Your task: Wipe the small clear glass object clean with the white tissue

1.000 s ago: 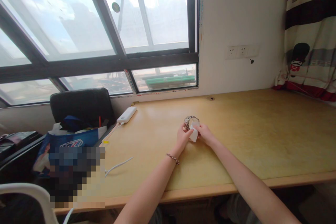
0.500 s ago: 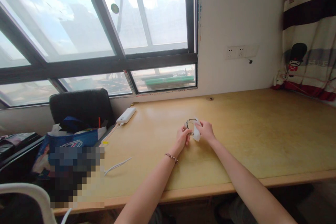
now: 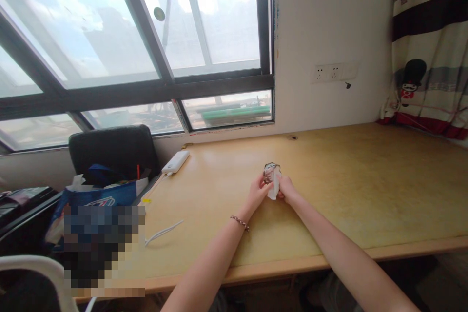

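Observation:
Over the middle of the yellowish table [image 3: 351, 180], my two hands are close together around a small looped thing, dark and silvery, that looks like a wristwatch [image 3: 271, 166]. My left hand [image 3: 257, 192] is closed on its near left side. A white tissue [image 3: 273, 189] lies against the loop and hangs down between the hands. My right hand [image 3: 287, 189] pinches the tissue from the right, its fingertips partly hidden. A braided bracelet [image 3: 240, 223] circles my left wrist.
A white power bank [image 3: 176, 162] with a cable lies at the table's left edge, and a white cable end [image 3: 164, 232] nearer me. Left of the table, a blue bag [image 3: 100, 197] rests on a black chair [image 3: 113, 148]. A window and wall sockets [image 3: 326, 72] are behind.
The loop has turned, and the tissue now passes across its inside or front. My right hand has shifted slightly lower and its fingers have curled in; the left hand has tilted slightly.

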### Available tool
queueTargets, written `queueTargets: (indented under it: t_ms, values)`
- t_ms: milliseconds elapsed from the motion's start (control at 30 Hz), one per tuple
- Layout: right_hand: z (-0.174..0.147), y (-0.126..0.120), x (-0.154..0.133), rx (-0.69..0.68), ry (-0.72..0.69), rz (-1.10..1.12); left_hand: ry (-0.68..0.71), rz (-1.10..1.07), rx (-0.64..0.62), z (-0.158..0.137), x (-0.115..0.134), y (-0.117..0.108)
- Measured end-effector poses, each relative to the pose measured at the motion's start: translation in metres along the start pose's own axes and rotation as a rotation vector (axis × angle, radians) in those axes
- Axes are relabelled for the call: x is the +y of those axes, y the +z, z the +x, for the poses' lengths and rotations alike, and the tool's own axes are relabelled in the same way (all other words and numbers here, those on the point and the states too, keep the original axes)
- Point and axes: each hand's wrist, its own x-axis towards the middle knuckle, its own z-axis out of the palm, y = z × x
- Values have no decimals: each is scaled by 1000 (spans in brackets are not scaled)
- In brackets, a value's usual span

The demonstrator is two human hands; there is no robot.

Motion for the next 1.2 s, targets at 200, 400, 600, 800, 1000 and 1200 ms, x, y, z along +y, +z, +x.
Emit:
queueTargets:
  t_ms: [200,400,600,800,1000,1200]
  values:
    - [3,-8,-5,-14,38,-117,-86,-21,-25,0,5,-4]
    - [1,-16,-13,251,-292,-517,-218,-144,74,4,-5,-10]
    - [1,-12,-13,70,-223,-313,-219,-237,77,6,-10,-14]
    - [-1,-4,-13,117,-225,-326,-246,-158,96,4,-11,-11]
    - [-7,-3,-15,95,-46,-154,-202,-79,26,4,-13,-7]
    - [-5,-3,-13,-61,44,-46,-195,-127,11,4,-9,-7]
